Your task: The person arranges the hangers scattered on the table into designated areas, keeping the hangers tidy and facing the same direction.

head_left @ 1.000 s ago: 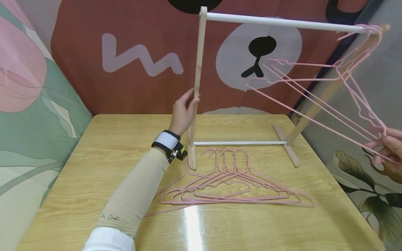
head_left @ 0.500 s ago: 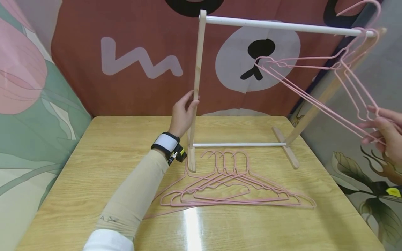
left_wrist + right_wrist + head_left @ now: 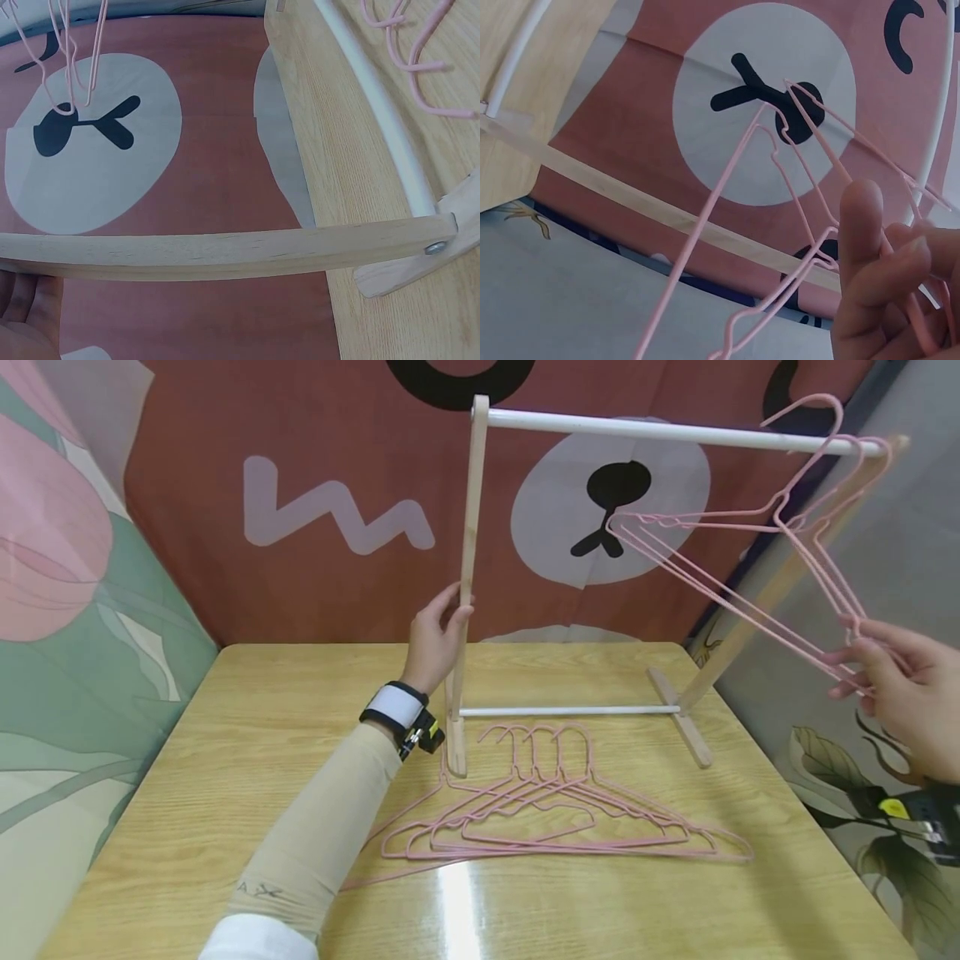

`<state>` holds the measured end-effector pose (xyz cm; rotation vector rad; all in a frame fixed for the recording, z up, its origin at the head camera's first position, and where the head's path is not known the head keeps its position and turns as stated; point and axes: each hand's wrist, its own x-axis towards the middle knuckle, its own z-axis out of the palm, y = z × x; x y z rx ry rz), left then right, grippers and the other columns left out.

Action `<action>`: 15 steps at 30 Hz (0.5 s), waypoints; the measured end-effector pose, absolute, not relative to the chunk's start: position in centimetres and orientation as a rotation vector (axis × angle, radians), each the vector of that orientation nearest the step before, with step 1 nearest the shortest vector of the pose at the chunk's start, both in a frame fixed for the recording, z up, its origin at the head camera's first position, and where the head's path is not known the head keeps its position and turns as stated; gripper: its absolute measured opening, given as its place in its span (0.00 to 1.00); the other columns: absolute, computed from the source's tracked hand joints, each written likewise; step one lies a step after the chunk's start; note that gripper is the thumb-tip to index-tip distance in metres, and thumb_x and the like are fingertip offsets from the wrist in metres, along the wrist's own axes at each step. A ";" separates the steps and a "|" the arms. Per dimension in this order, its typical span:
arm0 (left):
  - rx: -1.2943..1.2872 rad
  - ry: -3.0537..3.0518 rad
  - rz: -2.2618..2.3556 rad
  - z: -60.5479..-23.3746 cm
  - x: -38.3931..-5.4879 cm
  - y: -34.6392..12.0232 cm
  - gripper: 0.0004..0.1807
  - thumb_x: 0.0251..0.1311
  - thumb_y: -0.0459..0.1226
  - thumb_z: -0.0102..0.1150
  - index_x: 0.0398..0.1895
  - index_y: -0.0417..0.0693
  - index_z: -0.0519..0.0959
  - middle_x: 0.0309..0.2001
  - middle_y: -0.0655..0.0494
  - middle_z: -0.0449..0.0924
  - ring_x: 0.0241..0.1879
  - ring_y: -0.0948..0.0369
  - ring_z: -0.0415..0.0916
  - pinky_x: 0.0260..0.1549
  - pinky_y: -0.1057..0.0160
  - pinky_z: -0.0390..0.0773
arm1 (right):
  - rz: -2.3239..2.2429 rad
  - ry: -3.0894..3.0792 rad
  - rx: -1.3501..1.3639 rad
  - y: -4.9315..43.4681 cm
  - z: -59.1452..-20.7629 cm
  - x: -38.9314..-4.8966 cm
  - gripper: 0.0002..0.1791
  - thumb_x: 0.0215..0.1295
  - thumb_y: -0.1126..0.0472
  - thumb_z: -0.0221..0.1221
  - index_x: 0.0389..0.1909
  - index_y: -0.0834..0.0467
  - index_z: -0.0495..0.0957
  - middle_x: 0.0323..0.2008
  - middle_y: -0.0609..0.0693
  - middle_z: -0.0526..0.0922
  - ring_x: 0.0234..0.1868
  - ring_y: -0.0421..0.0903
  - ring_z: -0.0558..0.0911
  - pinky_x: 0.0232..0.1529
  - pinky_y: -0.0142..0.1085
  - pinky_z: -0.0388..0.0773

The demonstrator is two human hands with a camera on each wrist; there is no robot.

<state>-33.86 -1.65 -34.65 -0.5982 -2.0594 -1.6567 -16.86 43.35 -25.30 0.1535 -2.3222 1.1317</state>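
So, the wooden table (image 3: 247,735) fills the lower part of the head view, its far edge meeting the bear-patterned backdrop (image 3: 300,589) and its right edge running beside the grey wall (image 3: 922,543). On its far half stands the rack (image 3: 474,485), right foot (image 3: 692,739) near the far right corner, left foot (image 3: 456,756) well in from the left edge; an upright opening spans from top rod (image 3: 637,429) to bottom rod (image 3: 570,711). Overlapping pink hangers (image 3: 517,853) lie just in front of the bottom rod, hooks toward the far edge, well apart from the near edge. Two hung hangers (image 3: 889,456) crowd the right end of the top rod, by the right post (image 3: 723,658); the long stretch of rod from them to the left post (image 3: 471,527) gives the wider room. Just left of them is the held hanger (image 3: 783,497), its hook above the top rod; whether the two touch I cannot tell. The right hand (image 3: 911,685), in the air beyond the table's right edge, is partly closed, thumb and curled fingers pinching that hanger near its end; any contact with the hung ones is unclear. The left hand (image 3: 437,643) curls round the left post, thumb on the near side, fingers behind it
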 end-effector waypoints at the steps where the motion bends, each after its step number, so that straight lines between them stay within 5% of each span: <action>1: -0.601 -2.058 -1.658 -34.6 -33.9 -1.6 0.24 0.75 0.36 0.54 0.70 0.37 0.72 0.56 0.41 0.82 0.55 0.52 0.80 0.54 0.55 0.81 | 1.112 -2.330 0.137 43.3 -25.3 -16.8 0.21 0.80 0.65 0.48 0.68 0.52 0.76 0.29 0.26 0.83 0.17 0.29 0.79 0.09 0.29 0.61; 15: -0.606 -2.031 -1.659 -34.8 -33.9 -1.5 0.23 0.74 0.34 0.55 0.69 0.36 0.72 0.55 0.40 0.83 0.53 0.51 0.81 0.51 0.53 0.81 | 0.997 -2.458 -0.020 43.6 -26.0 -16.5 0.22 0.81 0.59 0.49 0.71 0.57 0.72 0.29 0.21 0.81 0.20 0.30 0.81 0.13 0.27 0.67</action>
